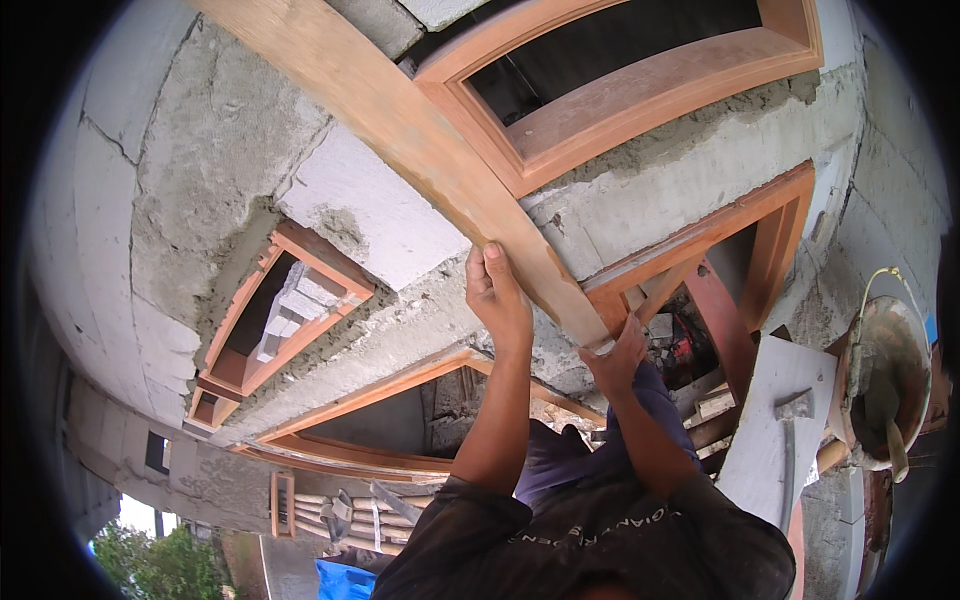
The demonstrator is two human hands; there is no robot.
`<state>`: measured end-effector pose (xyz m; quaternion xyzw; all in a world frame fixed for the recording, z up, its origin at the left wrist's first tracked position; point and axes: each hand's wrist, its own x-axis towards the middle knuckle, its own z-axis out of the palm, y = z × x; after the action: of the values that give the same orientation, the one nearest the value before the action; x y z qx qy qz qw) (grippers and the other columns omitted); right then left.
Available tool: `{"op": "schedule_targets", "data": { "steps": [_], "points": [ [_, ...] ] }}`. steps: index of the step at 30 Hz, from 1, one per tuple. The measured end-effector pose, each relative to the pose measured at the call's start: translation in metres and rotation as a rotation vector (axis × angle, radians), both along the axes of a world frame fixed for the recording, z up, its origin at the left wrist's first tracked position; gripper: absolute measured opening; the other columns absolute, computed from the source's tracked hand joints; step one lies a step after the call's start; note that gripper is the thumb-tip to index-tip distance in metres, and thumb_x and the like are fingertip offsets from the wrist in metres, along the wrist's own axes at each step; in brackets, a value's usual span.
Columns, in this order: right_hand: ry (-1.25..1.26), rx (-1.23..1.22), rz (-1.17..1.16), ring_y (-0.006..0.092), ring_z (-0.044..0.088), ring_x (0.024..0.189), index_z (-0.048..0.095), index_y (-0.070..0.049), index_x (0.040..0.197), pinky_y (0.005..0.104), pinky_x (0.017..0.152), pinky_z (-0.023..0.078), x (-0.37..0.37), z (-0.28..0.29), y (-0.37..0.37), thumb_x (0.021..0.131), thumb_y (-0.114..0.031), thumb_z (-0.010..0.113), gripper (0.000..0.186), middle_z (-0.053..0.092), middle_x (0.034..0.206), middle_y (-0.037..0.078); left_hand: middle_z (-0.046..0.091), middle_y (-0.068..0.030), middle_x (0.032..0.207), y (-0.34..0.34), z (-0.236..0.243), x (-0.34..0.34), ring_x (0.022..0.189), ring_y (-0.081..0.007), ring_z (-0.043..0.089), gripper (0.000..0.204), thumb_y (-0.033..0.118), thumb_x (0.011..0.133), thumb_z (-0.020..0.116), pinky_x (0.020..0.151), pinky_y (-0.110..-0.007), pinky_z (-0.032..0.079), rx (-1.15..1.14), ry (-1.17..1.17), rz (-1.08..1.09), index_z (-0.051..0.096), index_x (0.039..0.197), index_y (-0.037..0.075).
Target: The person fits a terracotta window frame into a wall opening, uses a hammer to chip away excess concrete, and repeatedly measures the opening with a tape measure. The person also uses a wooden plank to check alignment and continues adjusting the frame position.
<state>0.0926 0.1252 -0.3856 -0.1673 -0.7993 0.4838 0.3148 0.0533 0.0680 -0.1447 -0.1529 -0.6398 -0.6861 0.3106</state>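
Head view, left grip (495, 292), right grip (617, 357), both grasping one board (400, 130), one bucket (893, 335)

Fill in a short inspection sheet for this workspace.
Surface: grey block wall, rough mortar around the openings.
Work items: long wooden board slanting across the wall; reddish-brown window frame beside it.
Clutter: hammer on a pale slab; bucket with a handled tool inside.
Hands: left hand, thumb on the board's edge, fingers curled; right hand at its lower end, grip unclear.
Cables: nothing seen.
Surroundings: trees at lower left.
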Motion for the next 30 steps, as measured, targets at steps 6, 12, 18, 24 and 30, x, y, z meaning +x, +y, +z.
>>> {"op": "schedule_targets", "data": {
  "steps": [6, 12, 18, 24, 30],
  "points": [
    [0.006, 0.007, -0.009, 0.0370, 0.030, 0.131, 0.024, 0.005, 0.139, 0.0493, 0.109, 0.019, 0.000, 0.001, 0.001, 0.056, -0.029, 0.085, 0.109, 0.036, 0.136, 0.023, 0.055, -0.0002, 0.092, -0.002, -0.004, -0.003, 0.085, -0.0061, 0.048, 0.031, 0.032, 0.099, 0.049, 0.078, -0.021, 0.039, -0.035, 0.002, 0.017, 0.055, 0.103, 0.002],
    [-0.023, -0.010, -0.006, 0.0367, 0.030, 0.131, 0.025, 0.004, 0.139, 0.0509, 0.109, 0.019, 0.000, 0.005, 0.000, 0.056, -0.030, 0.086, 0.109, 0.036, 0.136, 0.023, 0.054, 0.0004, 0.091, 0.002, 0.001, 0.001, 0.083, -0.0056, 0.046, 0.031, 0.031, 0.100, 0.047, 0.076, -0.021, 0.039, -0.036, 0.011, 0.016, 0.053, 0.106, 0.001],
    [0.000, 0.012, -0.024, 0.0364, 0.030, 0.130, 0.025, 0.004, 0.139, 0.0516, 0.110, 0.017, -0.001, -0.001, -0.001, 0.055, -0.032, 0.086, 0.111, 0.036, 0.135, 0.023, 0.052, 0.0018, 0.088, 0.002, -0.002, -0.002, 0.081, -0.0046, 0.044, 0.030, 0.030, 0.100, 0.048, 0.074, -0.020, 0.037, -0.009, 0.026, 0.005, 0.054, 0.106, 0.001],
    [-0.023, -0.011, -0.009, 0.0371, 0.031, 0.130, 0.024, 0.005, 0.139, 0.0530, 0.110, 0.016, -0.006, 0.003, 0.003, 0.054, -0.032, 0.086, 0.112, 0.036, 0.135, 0.023, 0.053, 0.0019, 0.089, 0.003, -0.002, -0.003, 0.081, -0.0046, 0.044, 0.029, 0.030, 0.100, 0.048, 0.074, -0.021, 0.038, 0.005, 0.007, -0.024, 0.054, 0.104, 0.002],
    [-0.001, 0.042, -0.014, 0.0369, 0.031, 0.130, 0.024, 0.006, 0.139, 0.0527, 0.110, 0.016, 0.000, -0.002, -0.002, 0.055, -0.032, 0.086, 0.111, 0.035, 0.136, 0.024, 0.055, -0.0004, 0.093, 0.002, 0.002, 0.006, 0.085, -0.0060, 0.048, 0.029, 0.032, 0.099, 0.049, 0.077, -0.022, 0.041, -0.003, -0.023, -0.008, 0.054, 0.103, 0.003]
  ]
}}
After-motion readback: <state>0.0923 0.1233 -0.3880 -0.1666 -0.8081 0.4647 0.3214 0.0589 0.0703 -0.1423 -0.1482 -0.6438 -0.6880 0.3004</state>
